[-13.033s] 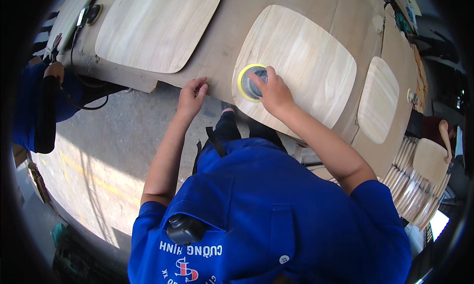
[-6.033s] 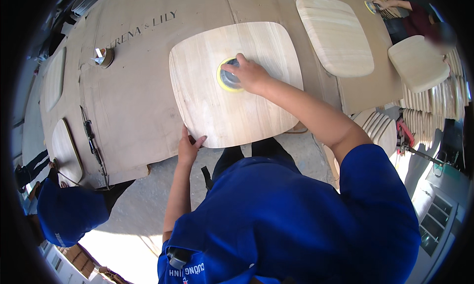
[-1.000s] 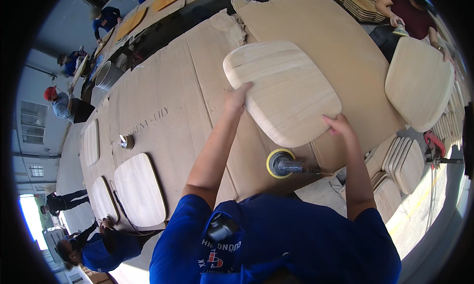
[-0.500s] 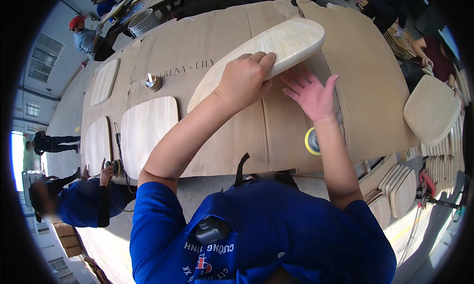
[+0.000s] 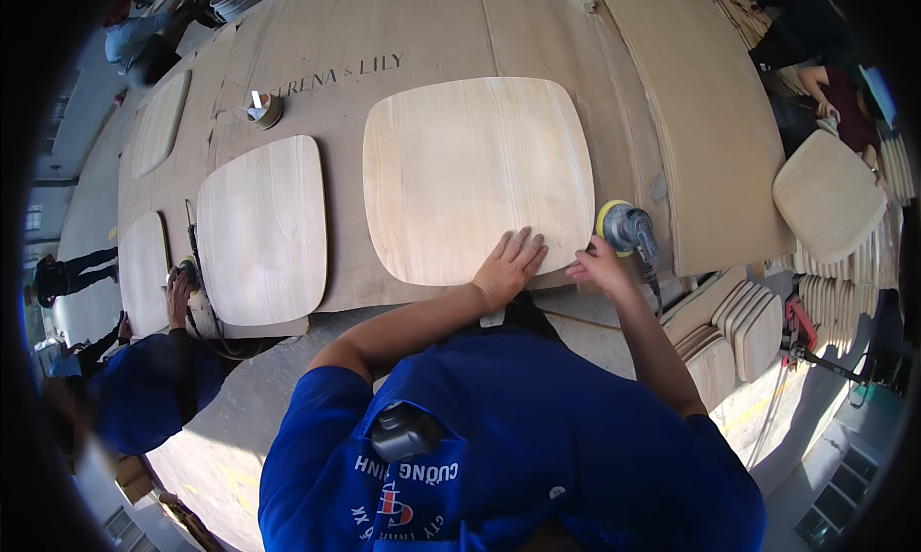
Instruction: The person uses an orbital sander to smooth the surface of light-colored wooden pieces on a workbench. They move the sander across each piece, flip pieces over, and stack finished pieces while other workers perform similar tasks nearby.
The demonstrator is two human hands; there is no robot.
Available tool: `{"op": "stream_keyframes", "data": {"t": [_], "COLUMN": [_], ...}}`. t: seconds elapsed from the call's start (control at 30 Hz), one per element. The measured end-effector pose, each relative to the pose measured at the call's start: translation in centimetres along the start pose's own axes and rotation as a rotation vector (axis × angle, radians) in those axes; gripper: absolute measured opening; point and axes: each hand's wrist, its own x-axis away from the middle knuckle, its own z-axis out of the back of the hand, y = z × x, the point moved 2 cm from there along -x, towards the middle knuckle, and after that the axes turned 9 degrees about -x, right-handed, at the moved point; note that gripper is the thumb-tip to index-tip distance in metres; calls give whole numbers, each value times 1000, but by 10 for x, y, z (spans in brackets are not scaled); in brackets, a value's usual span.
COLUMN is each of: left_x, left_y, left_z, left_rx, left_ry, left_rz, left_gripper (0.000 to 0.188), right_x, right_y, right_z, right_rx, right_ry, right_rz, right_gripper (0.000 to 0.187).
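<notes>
A pale wooden panel (image 5: 470,178) with rounded corners lies flat on the cardboard-covered table in front of me. My left hand (image 5: 511,267) rests on its near edge, fingers stretched out flat on the wood. At the panel's near right corner, my right hand (image 5: 597,264) has its fingers drawn together on the edge. Just beyond that hand, a grey orbital sander (image 5: 630,229) with a yellow-rimmed pad sits on the cardboard, its hose running down over the table edge.
More wooden panels (image 5: 264,231) lie to the left, where a co-worker's hand (image 5: 178,298) holds another sander. A small tin (image 5: 265,111) stands farther back. Stacked panels (image 5: 753,327) are at the right, near a person handling a panel (image 5: 830,197).
The panel, held up and tilted in my left hand before, now lies flat on the table. My left hand has flattened on it; my right hand has come down from open air to its edge.
</notes>
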Motion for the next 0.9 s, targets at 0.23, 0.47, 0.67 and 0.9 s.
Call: {"op": "stream_keyframes", "data": {"t": [0.23,0.47,0.67,0.9], "left_x": [-33,-103,-58,-102], "left_y": [-29,-23,-21,-25], "left_z": [-41,-63,-38,-55], "left_rx": [216,118,152,224], "left_ry": [-285,-143,-337,-285], "left_rz": [-184,-214,-274,-299], "left_gripper": [64,57,55,56], "right_x": [20,-9,-11,-11], "right_y": [-60,-45,-42,-43], "right_z": [70,87,90,89], "right_rx": [1047,1024,990,1013], "right_ry": [447,309,302,315], "right_rz": [1054,683,733,712], "right_gripper": [45,73,71,71]}}
